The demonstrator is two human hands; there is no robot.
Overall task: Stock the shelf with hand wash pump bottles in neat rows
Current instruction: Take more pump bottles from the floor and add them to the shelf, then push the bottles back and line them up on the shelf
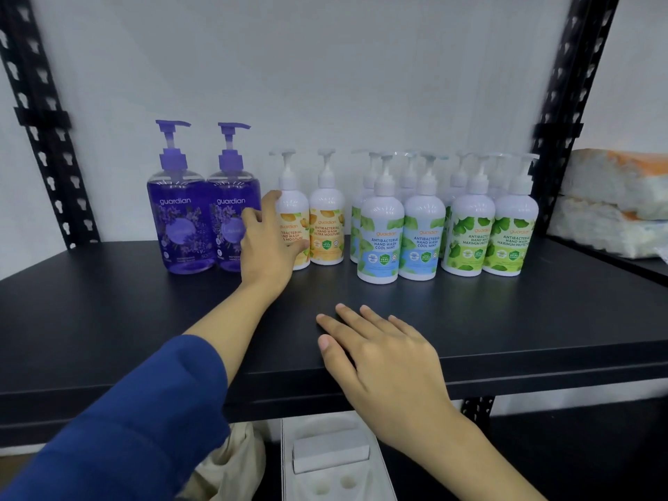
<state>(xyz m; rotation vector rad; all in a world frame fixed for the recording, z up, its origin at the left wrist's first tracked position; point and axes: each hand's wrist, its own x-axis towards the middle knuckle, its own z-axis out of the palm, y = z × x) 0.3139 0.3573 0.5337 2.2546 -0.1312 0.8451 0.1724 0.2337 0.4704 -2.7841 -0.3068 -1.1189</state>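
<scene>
- Mostly the shelf (144, 320) is stocked along its back edge: two purple bottles (182, 211) toward the back left, two orange-label bottles (327, 226) beside them, then the mint bottles (381, 233) and green-leaf bottles (470, 233) two deep toward the back right corner.
- My left hand (269, 244) is wrapped round the left orange-label bottle (294, 211), just beside the purple pair; I judge I am nudging it into line.
- My right hand (383, 352) lies flat at the front edge, fingers straight, holding nothing.
- Left to do, I think: the orange and purple rows are one deep, and the front of the shelf could take more.
- Beyond the right edge, wrapped packs (614, 197) are stacked.
</scene>
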